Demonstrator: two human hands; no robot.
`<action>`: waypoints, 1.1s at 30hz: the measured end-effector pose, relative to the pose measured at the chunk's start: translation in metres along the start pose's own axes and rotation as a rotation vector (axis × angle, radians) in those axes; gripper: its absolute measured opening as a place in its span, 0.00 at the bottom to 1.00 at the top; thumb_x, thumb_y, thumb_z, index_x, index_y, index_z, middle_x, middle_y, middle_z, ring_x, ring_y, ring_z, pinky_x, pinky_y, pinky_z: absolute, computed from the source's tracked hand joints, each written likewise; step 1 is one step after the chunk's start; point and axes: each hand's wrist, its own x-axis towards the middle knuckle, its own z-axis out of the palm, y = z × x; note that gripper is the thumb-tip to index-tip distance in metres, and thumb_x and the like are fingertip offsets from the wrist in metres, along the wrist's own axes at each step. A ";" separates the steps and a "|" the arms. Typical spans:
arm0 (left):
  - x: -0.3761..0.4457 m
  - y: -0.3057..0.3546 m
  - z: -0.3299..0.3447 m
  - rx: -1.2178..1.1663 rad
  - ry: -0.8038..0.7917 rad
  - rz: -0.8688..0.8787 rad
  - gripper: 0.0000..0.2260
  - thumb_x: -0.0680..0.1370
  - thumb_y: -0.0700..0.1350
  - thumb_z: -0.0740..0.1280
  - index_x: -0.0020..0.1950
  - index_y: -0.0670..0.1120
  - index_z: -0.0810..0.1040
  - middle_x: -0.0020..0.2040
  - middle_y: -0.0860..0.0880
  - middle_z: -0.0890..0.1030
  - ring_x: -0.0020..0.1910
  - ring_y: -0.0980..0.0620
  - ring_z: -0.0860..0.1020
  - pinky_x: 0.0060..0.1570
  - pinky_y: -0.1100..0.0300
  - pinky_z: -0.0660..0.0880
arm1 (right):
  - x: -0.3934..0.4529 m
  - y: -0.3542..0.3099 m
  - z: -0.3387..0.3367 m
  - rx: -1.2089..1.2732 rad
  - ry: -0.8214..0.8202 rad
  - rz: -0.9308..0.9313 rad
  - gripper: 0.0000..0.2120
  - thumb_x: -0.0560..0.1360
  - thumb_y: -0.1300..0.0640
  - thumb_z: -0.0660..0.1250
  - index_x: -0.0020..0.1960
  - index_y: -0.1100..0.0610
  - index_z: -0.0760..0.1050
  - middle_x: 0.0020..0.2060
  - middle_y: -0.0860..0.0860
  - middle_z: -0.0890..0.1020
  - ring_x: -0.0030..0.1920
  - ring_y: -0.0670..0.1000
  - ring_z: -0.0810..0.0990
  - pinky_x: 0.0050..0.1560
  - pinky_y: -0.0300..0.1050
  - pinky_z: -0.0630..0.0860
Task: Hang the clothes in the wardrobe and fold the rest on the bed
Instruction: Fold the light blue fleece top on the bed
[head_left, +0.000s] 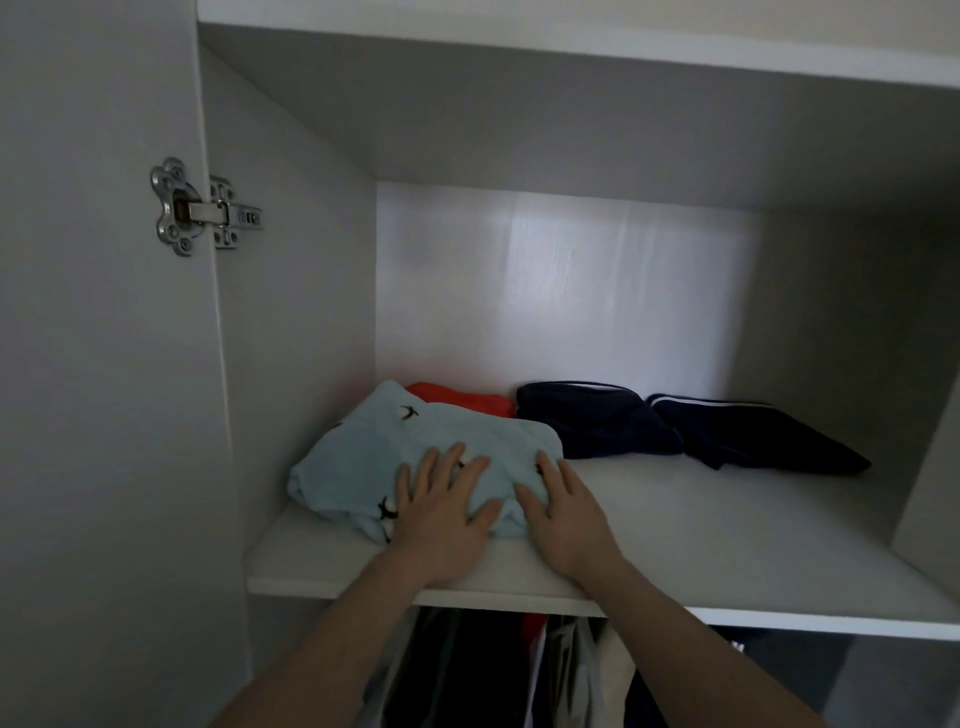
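Fingers of both hands lie straight and spread on the blue garment, pinching nothing: the left hand presses flat on its near middle, the right hand rests on its near right corner, with the heel over bare shelf. The folded blue garment, pale with small dark marks, sits at the shelf's left front, its near edge just back from the shelf lip. Behind it, touching, an orange garment shows partly. To its right lie two folded navy garments with white stripes, side by side toward the back wall. Below the shelf, hanging clothes show in the lower compartment. Left of the shelf the wardrobe door stands open on its hinge.

By the look of it, the step in hand is stowing a folded piece and patting it flat. The next move likely calls for lifting both palms straight off without dragging the fabric, so the fold stays put, then going for whatever clothing remains.
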 end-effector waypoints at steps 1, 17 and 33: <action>0.004 0.000 -0.003 -0.015 -0.036 -0.013 0.29 0.81 0.69 0.48 0.81 0.65 0.49 0.84 0.58 0.42 0.82 0.50 0.39 0.77 0.44 0.32 | -0.004 -0.001 -0.001 -0.004 -0.013 0.032 0.33 0.84 0.36 0.54 0.84 0.47 0.52 0.83 0.53 0.57 0.81 0.55 0.59 0.78 0.55 0.62; -0.181 0.119 -0.006 -0.150 -0.030 0.274 0.25 0.81 0.66 0.48 0.78 0.66 0.57 0.81 0.66 0.45 0.80 0.59 0.36 0.76 0.53 0.27 | -0.252 0.048 -0.123 0.284 -0.005 0.097 0.32 0.83 0.58 0.65 0.77 0.35 0.55 0.78 0.35 0.58 0.77 0.34 0.58 0.77 0.33 0.57; -0.367 0.319 0.103 -0.558 -0.795 0.966 0.16 0.82 0.52 0.67 0.69 0.63 0.72 0.75 0.68 0.63 0.77 0.64 0.57 0.76 0.54 0.61 | -0.636 0.062 -0.182 0.304 0.518 0.966 0.26 0.83 0.54 0.64 0.74 0.31 0.64 0.70 0.29 0.68 0.68 0.29 0.69 0.66 0.36 0.73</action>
